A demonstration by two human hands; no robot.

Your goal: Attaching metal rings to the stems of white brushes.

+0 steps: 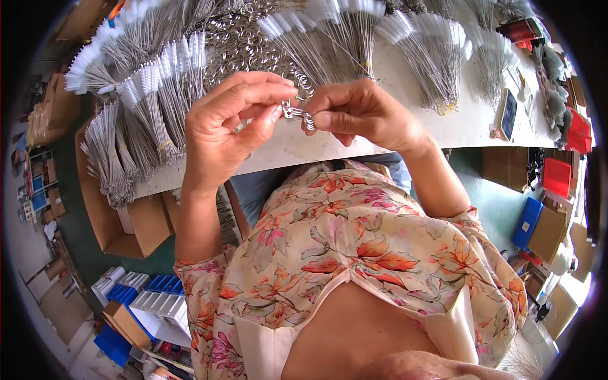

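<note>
Between my two hands I hold a small bunch of metal rings (297, 114), a little above the middle of the view, over the near edge of the white table (405, 82). The rings are shiny and linked together; how many there are I cannot tell.

My left hand (231, 123) is at 9 o'clock from the rings. Its thumb and first fingers are pressed together on the left end of the bunch, and the other fingers curl above it. A thin metal piece shows between these fingers, but it is too small to tell what it is. My right hand (361, 111) is at 3 o'clock from the rings. Its thumb and forefinger pinch the right end of the bunch, and the other fingers are folded into the palm. The two hands almost touch each other at the rings.

At 12 o'clock from the rings, on the table, lies a big loose pile of rings (244, 41) of the same kind. Around this pile lie many bundles of thin wire brushes (158, 95) with white bristle tips; they spread from 9 o'clock to 2 o'clock, and some hang over the table edge at the left.

Under the table at 8 o'clock stand brown cardboard boxes (136, 228). Further at 7 o'clock, on the floor, are blue and white plastic bins (149, 291). At 4 o'clock, well apart, is a blue box (527, 221) beside more cardboard.
</note>
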